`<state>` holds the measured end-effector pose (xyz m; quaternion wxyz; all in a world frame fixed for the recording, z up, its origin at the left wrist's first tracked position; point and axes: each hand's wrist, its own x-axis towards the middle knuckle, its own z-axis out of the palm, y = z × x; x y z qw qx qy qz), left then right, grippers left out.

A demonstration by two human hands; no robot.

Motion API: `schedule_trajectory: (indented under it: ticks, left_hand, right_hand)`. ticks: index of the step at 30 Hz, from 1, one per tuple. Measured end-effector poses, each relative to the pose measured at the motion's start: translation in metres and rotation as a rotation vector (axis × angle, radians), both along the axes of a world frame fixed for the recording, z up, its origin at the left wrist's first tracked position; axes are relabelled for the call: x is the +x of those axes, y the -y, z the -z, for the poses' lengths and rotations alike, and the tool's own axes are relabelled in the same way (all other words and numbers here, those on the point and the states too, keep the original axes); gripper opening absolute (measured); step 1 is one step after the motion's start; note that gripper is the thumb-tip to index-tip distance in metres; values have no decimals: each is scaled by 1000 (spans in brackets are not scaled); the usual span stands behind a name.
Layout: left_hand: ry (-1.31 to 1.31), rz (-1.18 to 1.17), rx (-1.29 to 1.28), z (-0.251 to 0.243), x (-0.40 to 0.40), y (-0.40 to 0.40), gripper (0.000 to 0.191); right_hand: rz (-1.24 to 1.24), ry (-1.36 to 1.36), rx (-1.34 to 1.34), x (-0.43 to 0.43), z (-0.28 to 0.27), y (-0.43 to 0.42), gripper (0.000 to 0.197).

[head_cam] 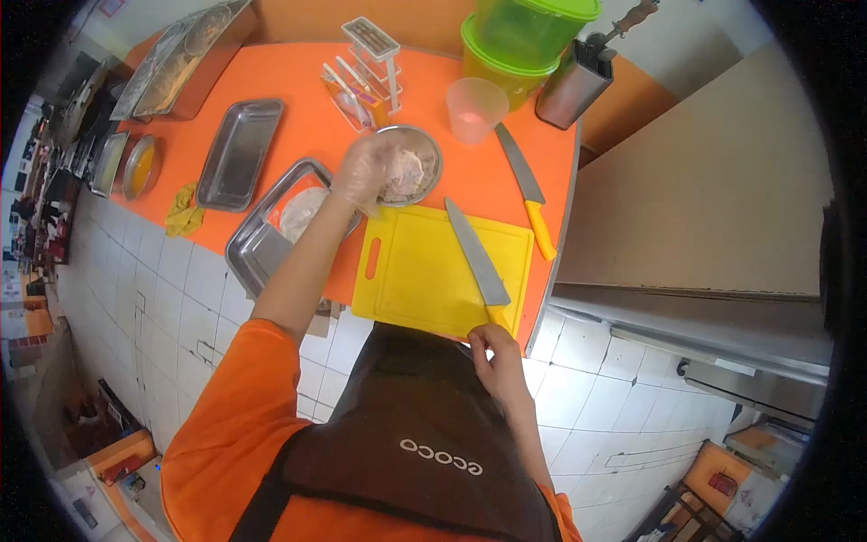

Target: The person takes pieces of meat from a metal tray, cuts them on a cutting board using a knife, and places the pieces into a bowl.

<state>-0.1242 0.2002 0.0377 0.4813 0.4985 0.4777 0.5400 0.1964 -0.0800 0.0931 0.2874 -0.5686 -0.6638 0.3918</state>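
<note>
My left hand (362, 169), in a clear plastic glove, reaches over the near-left rim of a round metal bowl (437, 173). Its fingers are at a pale, raw-looking piece of food (406, 173) in the bowl; whether they grip it cannot be told. My bare right hand (498, 356) is at the near edge of a yellow cutting board (420, 271), fingers curled beside the yellow handle of a chef's knife (477, 254). That knife lies across the board. Left of the bowl, a metal tray (254, 254) holds an orange-and-white packet (301, 210), partly behind my left forearm.
A second yellow-handled knife (521, 166) lies right of the board. Behind stand a translucent cup (477, 112), green-lidded tubs (511, 64), a knife block (574, 85) and a white rack (372, 40). Leftward are an empty metal tray (240, 156), a yellow cloth (183, 211) and metal bowls (152, 166).
</note>
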Motion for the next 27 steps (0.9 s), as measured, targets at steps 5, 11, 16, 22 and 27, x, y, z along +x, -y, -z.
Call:
schedule_trajectory:
  ticks: [5,11,16,22,27]
  left_hand:
    - [-468,-165,-73,-63,-42,48,22]
    - [-1060,101,-310,-90,-49,149,22]
    - [-1265,-53,-260,-32,-82,172,17]
    - [-924,-117,-138,-5,-100,183,19]
    - [-1302,-28,38,-12,-98,181,17]
  right_hand:
    - [43,-9,-20,12,6,4,5]
    - [163,19,-62,24,13,9,8]
    - [153,-5,-44,26,12,8,8]
    - [134,-32,-23,24,15,11,8]
    - [101,37,-25,28,20,19,10]
